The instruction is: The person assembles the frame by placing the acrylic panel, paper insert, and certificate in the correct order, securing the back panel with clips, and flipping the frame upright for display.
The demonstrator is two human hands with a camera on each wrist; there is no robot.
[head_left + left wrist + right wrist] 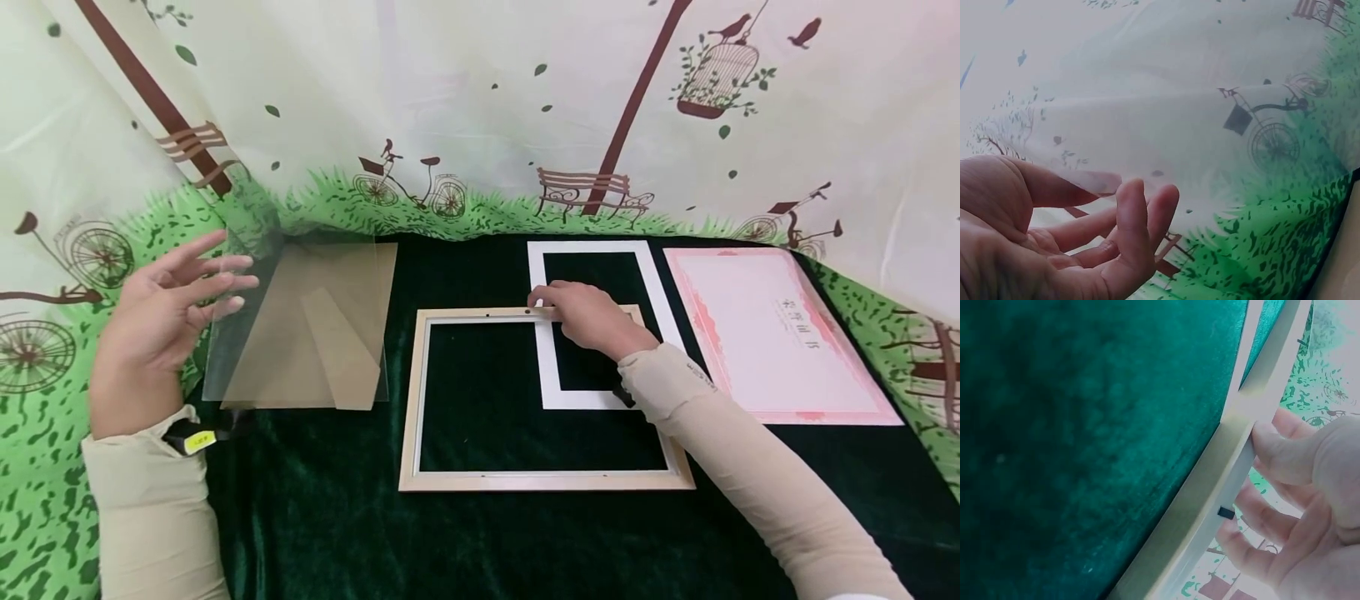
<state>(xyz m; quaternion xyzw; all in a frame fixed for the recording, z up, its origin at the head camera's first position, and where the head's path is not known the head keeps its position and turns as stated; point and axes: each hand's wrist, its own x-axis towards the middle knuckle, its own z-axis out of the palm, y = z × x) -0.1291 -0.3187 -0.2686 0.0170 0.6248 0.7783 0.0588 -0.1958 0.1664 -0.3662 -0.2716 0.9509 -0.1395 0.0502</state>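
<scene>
A light wooden picture frame (pixel 408 400) lies back side up on the dark green velvet cloth, overlapping a white mat board (pixel 551 400). At its far rail, my right hand (pixel 596 317) grips the edge; in the right wrist view the thumb (pixel 1282 453) lies against the rail and the fingers curl beyond it. A clear pane (pixel 213 367) stands over the brown backboard (pixel 277 333) with its easel leg. My left hand (pixel 168 308) pinches the pane's left side, thumb and fingers reaching around it. Through the pane, the left wrist view looks hazy.
A pink-bordered white print (pixel 780 342) lies at the right of the table, beside the mat board. Behind everything hangs a patterned curtain (pixel 465 100) with bicycles and benches. The green velvet cloth (pixel 465 550) covers the table.
</scene>
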